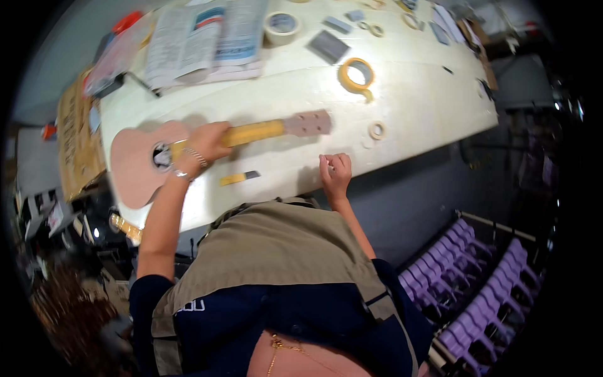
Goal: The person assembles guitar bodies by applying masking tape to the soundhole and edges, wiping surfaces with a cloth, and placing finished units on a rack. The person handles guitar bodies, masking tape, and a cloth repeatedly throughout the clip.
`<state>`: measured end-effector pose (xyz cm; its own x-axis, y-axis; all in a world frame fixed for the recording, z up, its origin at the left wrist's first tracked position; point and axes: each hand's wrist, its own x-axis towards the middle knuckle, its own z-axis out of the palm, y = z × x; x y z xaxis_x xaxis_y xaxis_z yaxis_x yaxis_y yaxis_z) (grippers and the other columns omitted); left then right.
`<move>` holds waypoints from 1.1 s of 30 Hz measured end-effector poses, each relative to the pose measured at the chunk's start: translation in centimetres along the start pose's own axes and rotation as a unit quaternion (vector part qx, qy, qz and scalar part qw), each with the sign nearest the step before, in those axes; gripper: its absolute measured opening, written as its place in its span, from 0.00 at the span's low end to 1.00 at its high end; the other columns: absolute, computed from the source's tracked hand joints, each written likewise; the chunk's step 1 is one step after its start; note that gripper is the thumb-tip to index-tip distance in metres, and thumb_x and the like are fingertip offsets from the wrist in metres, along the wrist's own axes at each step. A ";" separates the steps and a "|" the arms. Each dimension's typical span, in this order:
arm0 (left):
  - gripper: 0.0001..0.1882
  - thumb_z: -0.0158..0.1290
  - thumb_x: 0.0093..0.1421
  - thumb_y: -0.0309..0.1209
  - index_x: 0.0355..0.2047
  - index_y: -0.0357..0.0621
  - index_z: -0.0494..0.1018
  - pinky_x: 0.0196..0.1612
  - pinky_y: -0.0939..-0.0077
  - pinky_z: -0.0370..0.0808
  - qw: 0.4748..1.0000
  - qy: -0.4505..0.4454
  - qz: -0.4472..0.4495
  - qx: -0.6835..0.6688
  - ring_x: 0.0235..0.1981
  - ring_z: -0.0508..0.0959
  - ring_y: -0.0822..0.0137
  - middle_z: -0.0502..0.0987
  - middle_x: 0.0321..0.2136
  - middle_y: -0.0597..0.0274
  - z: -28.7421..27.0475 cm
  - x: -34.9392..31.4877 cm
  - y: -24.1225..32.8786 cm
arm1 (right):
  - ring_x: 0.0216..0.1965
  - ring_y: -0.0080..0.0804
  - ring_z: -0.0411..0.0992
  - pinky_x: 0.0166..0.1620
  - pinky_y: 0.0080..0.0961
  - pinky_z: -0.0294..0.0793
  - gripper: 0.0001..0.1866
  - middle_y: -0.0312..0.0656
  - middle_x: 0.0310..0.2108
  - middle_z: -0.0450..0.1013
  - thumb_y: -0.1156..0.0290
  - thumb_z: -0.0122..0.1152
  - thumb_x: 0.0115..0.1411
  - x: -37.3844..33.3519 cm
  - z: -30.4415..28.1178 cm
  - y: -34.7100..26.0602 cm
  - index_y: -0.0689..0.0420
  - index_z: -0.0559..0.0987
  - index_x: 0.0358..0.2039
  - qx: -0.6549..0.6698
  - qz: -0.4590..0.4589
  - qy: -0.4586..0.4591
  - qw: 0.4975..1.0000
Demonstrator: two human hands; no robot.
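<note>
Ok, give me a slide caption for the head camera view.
Left hand gripping a small guitar by its yellow neck, right hand loosely curled near the white table's edge.

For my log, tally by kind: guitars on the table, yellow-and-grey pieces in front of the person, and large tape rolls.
Guitar: 1, held at the neck by the left hand
Yellow-and-grey piece: 1
Large tape rolls: 2, one white roll, one yellow roll
Total: 4
</note>
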<state>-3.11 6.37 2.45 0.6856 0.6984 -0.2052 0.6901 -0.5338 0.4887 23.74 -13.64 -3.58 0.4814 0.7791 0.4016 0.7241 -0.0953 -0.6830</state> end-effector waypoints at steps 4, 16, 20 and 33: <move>0.24 0.59 0.40 0.26 0.41 0.38 0.71 0.36 0.78 0.73 0.987 0.102 -0.044 -0.117 0.33 0.75 0.71 0.75 0.30 0.60 -9.8 -2.2 4.6 | 0.30 0.38 0.67 0.33 0.34 0.66 0.07 0.39 0.24 0.68 0.65 0.61 0.53 2.0 -4.9 7.5 0.54 0.79 0.26 -0.200 0.141 0.100 0.964; 0.05 0.51 0.59 0.31 0.34 0.45 0.69 0.53 0.62 0.71 0.468 0.455 -0.026 -0.757 0.37 0.74 0.67 0.74 0.29 0.61 -4.1 -9.1 -1.1 | 0.22 0.29 0.65 0.30 0.30 0.67 0.12 0.30 0.23 0.68 0.58 0.59 0.57 5.0 -6.7 13.9 0.54 0.79 0.31 0.168 0.281 0.106 0.939; 0.15 0.52 0.58 0.40 0.38 0.41 0.70 0.50 0.65 0.69 0.385 0.319 -0.182 -0.847 0.42 0.73 0.66 0.75 0.37 0.61 4.0 -7.6 0.2 | 0.29 0.23 0.64 0.33 0.20 0.63 0.11 0.30 0.27 0.69 0.67 0.61 0.57 1.3 -9.4 6.0 0.55 0.74 0.40 0.784 0.292 -0.003 0.548; 0.25 0.43 0.64 0.48 0.50 0.38 0.65 0.49 0.69 0.71 0.592 -0.039 -0.247 -0.766 0.47 0.74 0.63 0.73 0.44 0.54 5.0 -8.3 3.3 | 0.49 0.37 0.69 0.54 0.32 0.68 0.15 0.48 0.57 0.56 0.83 0.55 0.55 2.0 -2.5 -15.5 0.64 0.72 0.45 0.524 0.184 -0.116 0.823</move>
<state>-5.41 -3.58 1.55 0.5381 0.5319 -0.6539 -0.1680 0.8279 0.5352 14.76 -12.14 9.35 0.3781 0.9258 0.0051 -0.3328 0.1410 -0.9324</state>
